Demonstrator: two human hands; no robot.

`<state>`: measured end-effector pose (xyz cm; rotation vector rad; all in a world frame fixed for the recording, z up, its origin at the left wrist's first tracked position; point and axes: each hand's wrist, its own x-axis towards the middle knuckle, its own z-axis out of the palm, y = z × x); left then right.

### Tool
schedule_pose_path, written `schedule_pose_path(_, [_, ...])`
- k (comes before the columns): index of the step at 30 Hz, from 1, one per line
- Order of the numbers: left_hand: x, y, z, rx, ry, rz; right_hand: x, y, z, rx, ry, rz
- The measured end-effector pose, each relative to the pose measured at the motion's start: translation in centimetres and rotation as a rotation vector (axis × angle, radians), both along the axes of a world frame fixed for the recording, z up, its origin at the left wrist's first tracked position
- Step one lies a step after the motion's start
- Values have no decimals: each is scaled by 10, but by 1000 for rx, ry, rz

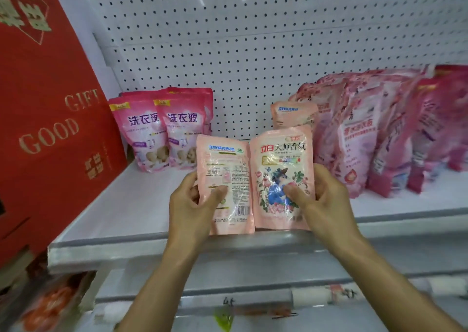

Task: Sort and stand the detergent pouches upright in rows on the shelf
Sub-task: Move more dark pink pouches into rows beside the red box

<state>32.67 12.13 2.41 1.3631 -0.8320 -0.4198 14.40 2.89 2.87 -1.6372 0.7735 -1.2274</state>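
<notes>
At the shelf's (141, 205) near edge, our left hand (192, 205) pinches a back-facing pale pouch (225, 179); our right hand (321, 197) grips its front-facing twin (281, 174). Farther right, leaning pink pouches (354, 134) crowd close; a careless set-down could topple them.

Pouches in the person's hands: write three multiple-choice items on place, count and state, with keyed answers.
1. Where do the two dark pink pouches stand?
A. shelf's left, beside the red gift box
B. lower shelf
C. on the pegboard

2. How many pale pink pouches are held?
A. one
B. two
C. four

3. The pouch in the left hand shows its:
A. floral front
B. barcode back
C. torn top

Answers: A, they stand by the red gift box; B, the right hand holds another pouch; B, its barcode faces the camera.
</notes>
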Motion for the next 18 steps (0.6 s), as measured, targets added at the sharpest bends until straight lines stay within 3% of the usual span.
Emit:
schedule_pose_path(11, [-118,-18,1,4,8,-224,-135,3,-6,17,-3,-174])
schedule_pose_path(18, [-247,-75,4,-56,-2,-344,-275,-28,-8,68,-15,-274])
